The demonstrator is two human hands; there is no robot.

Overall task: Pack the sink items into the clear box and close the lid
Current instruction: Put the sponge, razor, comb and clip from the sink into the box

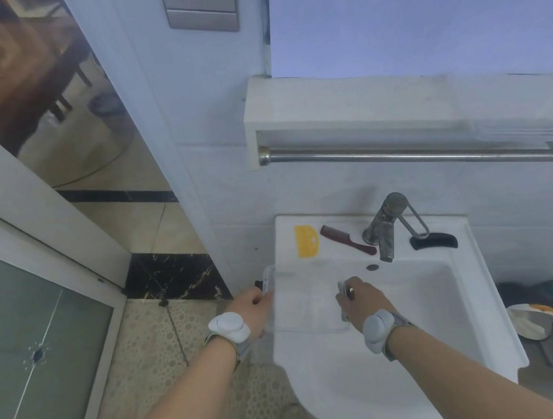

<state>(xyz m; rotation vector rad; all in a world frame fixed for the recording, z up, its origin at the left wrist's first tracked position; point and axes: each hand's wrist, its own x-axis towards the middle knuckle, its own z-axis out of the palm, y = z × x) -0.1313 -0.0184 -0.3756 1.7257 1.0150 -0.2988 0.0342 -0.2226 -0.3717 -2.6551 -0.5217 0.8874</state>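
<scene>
A clear box (pixel 308 300) with its lid on sits over the left part of the white sink (pixel 463 291). My left hand (pixel 250 310) grips the box's left end and my right hand (pixel 359 298) grips its right end at the latch. On the sink's back ledge lie a yellow comb (pixel 307 241), a dark red comb (pixel 345 239) and, right of the tap, a black comb (pixel 434 241). I cannot tell whether anything is inside the box.
A metal tap (pixel 387 227) stands at the back of the sink. A steel towel bar (pixel 413 155) runs under a white shelf above. A doorway and glass door are at the left; a stool with a dish (pixel 532 316) stands at the right.
</scene>
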